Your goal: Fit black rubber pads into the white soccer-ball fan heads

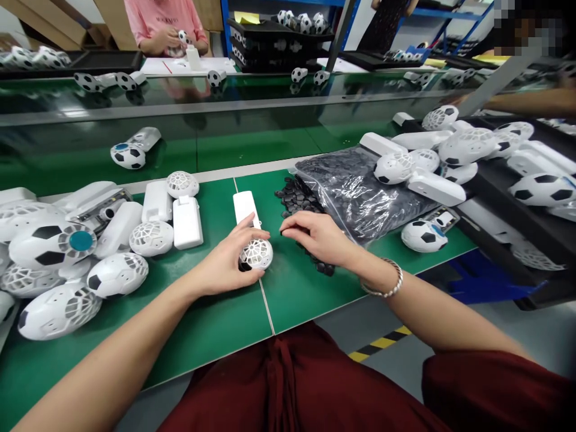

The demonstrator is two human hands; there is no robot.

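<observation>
My left hand point(229, 255) is closed around the rounded end of a white football-patterned housing point(257, 254), which lies on the green tabletop with its flat white end pointing away from me. Open lattice cells show on the ball's top, and a black patch is at its left side. Just right of it, my right hand point(317, 234) pinches a small black piece point(281, 231) between thumb and fingertips, apart from the housing. A heap of small black pieces point(299, 197) lies behind and under my right hand, spilling from a clear plastic bag point(360, 189).
Several football-patterned housings point(117, 275) crowd the left side. More housings point(468, 146) are piled on the bag and black trays at right. Behind runs a green conveyor point(225, 141) carrying one unit point(128, 155). Across it a person in pink point(164, 24) holds a similar ball.
</observation>
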